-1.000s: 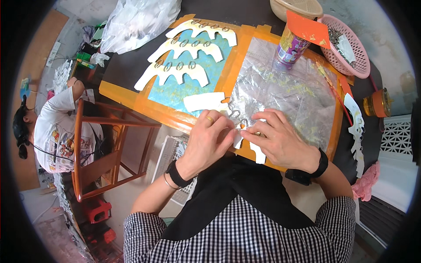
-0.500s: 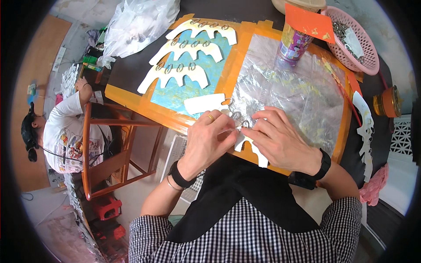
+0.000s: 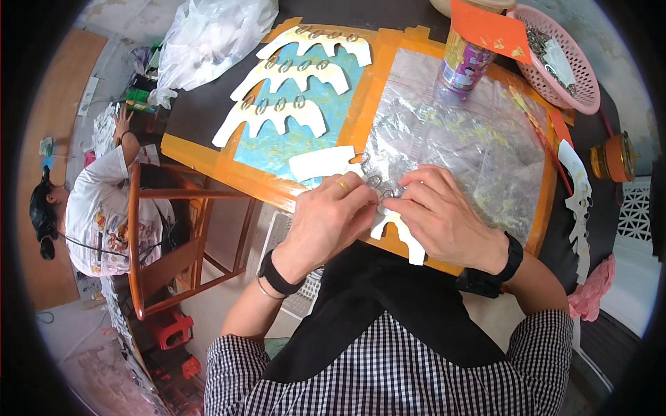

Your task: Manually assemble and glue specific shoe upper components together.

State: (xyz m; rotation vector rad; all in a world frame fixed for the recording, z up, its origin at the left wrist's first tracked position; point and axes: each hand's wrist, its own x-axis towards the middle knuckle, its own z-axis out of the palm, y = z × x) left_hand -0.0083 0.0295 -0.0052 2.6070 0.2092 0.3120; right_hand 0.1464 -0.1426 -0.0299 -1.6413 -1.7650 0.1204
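A white scalloped piece [image 3: 406, 239] lies at the board's near edge, its middle covered by my left hand [image 3: 325, 213]. Its other end [image 3: 320, 164] shows beyond my knuckles. Several small metal rings [image 3: 375, 182] sit along it between my hands. The left fingertips are pinched together at one ring [image 3: 386, 195], and my right hand [image 3: 444, 220] pinches the same ring from the other side. The exact contact is partly hidden by the fingers. Farther off, three similar cream-white scalloped pieces [image 3: 276, 119] with rings on them lie in a column on a blue sheet [image 3: 277, 161].
Clear plastic film [image 3: 458, 152] covers the right of the orange-taped board [image 3: 198, 154]. A purple cup [image 3: 461, 69] with an orange card stands behind; a pink basket [image 3: 586, 87] holds metal parts. At right are a jar [image 3: 614, 158] and another white piece [image 3: 577, 208]. Another person [image 3: 114, 222] works at left.
My left finger and thumb have closed together at the ring, where a gap showed before. The right hand has barely moved. The other person's arm has shifted, and the whole view has moved slightly.
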